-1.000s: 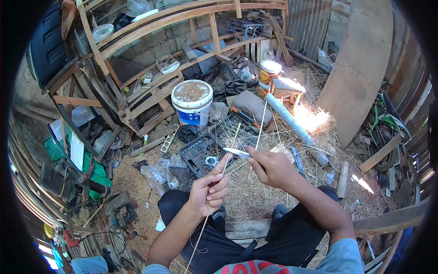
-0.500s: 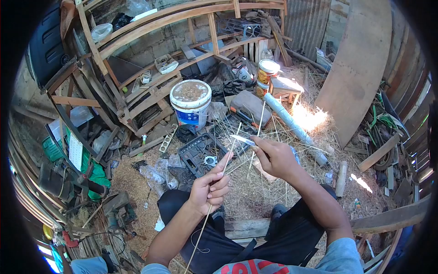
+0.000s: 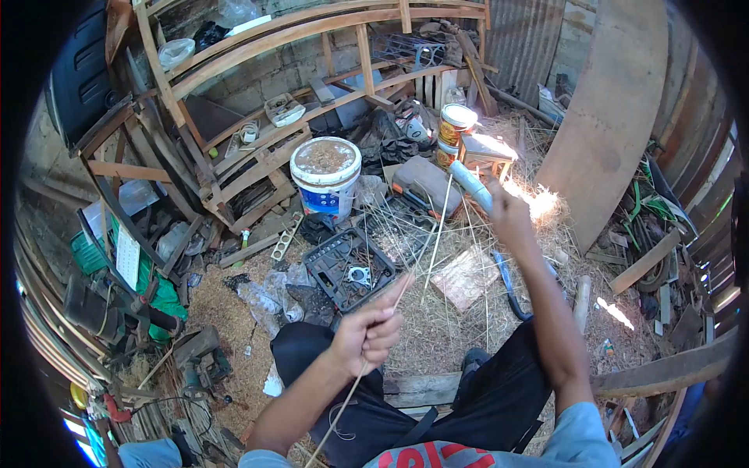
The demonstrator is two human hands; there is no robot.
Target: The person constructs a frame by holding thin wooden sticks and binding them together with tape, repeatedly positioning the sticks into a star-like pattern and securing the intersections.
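My left hand (image 3: 367,339) is closed around a thin pale strip (image 3: 341,409), which looks like split bamboo or wood. The strip runs from near my lap up past my fingertips, slanting away to the right, and its far part is blurred. My right hand (image 3: 511,218) is raised forward over the straw-strewn floor, apart from the strip and smeared by motion. Its fingers look closed around the knife seen in it a moment before, though the blade does not show clearly now. Several more thin strips (image 3: 438,234) lie or lean ahead of my hands.
An open black tool case (image 3: 324,261) lies ahead, beside a flat board (image 3: 466,278). Behind them stand a lidded white-and-blue bucket (image 3: 324,175), a grey pipe (image 3: 472,186) and a small stool (image 3: 488,147). A wooden frame (image 3: 273,48) spans the back, and a tall panel (image 3: 612,117) leans at right.
My right hand has swept forward and up, away from the strip. The knife blade, clear before, is now lost in blur. My left hand has shifted slightly right, still gripping the strip.
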